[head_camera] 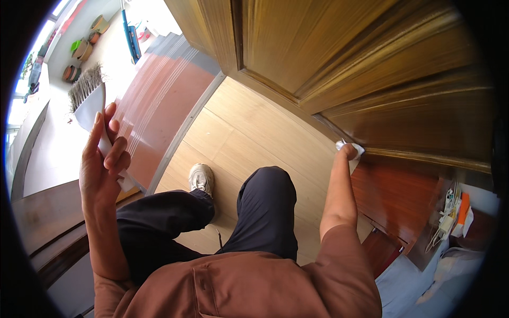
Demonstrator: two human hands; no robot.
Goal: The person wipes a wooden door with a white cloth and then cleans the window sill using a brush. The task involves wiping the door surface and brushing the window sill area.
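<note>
Raised at the left, my left hand (104, 159) grips a small white plastic hand brush (90, 107) by its handle. The dark, frayed bristles point up and away from me. Out to the right, my right hand (350, 151) presses a crumpled white cloth or tissue (360, 149) against the lower edge of a brown panelled wooden door (278, 51). The fingers are partly hidden by the wrist and the cloth. The door stands swung across the upper right of the view.
Light wood flooring (238, 115) meets a metal threshold strip (185, 131), with reddish tiles (167, 87) beyond. Flower pots (81, 49) line the far wall near a blue mop head (133, 39). At right stands a reddish wooden cabinet (391, 190) with a cabled power strip (446, 224).
</note>
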